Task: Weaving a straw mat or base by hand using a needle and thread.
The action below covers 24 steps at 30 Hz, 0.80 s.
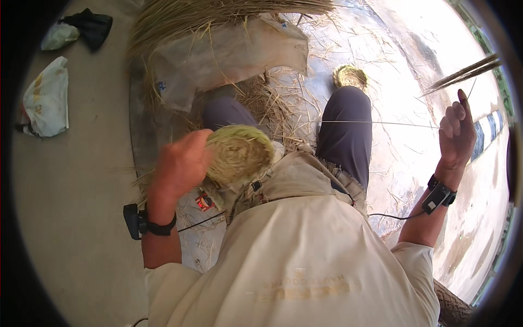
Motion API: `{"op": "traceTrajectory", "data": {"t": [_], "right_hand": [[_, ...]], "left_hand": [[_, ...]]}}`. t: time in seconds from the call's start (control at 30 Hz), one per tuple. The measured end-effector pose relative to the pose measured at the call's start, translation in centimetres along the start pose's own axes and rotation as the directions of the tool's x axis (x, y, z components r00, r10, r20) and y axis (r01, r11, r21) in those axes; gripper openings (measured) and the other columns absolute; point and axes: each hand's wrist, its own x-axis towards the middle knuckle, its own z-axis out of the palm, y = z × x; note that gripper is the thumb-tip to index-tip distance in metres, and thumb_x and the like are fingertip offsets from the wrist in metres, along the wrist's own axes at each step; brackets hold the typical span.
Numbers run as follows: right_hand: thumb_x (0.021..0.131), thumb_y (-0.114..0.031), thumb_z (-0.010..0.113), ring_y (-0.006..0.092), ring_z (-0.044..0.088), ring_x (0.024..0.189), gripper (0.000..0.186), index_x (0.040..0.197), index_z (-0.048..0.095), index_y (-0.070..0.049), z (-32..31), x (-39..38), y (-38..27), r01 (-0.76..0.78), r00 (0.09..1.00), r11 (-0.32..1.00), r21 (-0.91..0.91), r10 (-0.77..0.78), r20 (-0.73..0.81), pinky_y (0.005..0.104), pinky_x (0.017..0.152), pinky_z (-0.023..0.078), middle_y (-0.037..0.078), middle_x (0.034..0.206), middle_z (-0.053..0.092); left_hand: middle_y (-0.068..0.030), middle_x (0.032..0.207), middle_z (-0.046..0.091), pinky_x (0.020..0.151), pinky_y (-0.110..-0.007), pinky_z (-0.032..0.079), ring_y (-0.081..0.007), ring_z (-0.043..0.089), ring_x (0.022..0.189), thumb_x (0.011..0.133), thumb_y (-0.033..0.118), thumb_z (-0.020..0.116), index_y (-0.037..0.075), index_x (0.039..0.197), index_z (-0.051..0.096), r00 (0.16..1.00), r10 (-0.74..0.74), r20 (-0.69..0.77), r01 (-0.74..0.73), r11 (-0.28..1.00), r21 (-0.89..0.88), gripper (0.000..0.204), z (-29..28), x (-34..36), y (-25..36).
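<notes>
A shallow round basket [239,154] of coiled green and straw-coloured grass is tilted above my lap. My left hand [184,163], smeared by motion, grips its left rim. Far out to the right my raised right hand [456,128] has its fingers curled around a thin strand [400,123]. The strand runs taut leftward across my right knee toward the basket; where it meets the basket is hard to see. A slim pointed end rises above the right fingertips, too fine to name.
A thick straw bundle [234,19] lies at the back over a clear plastic sheet [234,57]. A small woven basket [350,76] sits beyond my right knee. Dark thin stalks [463,74] lie far right. A white bag [48,98], a black bag [91,27] and a red packet [204,201] are at left.
</notes>
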Motion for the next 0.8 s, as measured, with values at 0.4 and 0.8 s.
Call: {"op": "traceTrajectory", "data": {"t": [0.4,0.8], "right_hand": [[0.108,-0.005,0.053,0.0054,0.047,0.07,0.025,0.127,0.066,0.005,3.8,1.2,5.4,0.569,0.766,-0.054,-0.82,-0.328,0.553,0.0202,0.057,0.037,0.002,0.085,0.059],[0.105,-0.011,0.057,0.0093,0.055,0.08,0.027,0.123,0.07,0.004,8.0,-3.4,7.7,0.29,0.936,0.525,-0.8,0.022,0.353,0.0256,0.066,0.044,0.004,0.103,0.067]], "left_hand": [[-0.0222,0.101,0.073,0.074,-0.049,0.057,-0.0436,0.071,0.088,0.09,0.01,0.072,0.001,0.116,0.067,0.989,0.103,0.105,-0.086,0.984,-0.156,0.027,-0.1,1.6,1.9],[-0.0189,0.094,0.073,0.071,-0.049,0.057,-0.0419,0.071,0.085,0.092,0.015,0.073,0.004,0.11,0.066,0.977,0.194,0.092,-0.172,0.963,-0.209,0.022,0.8,3.2,3.8]]}}
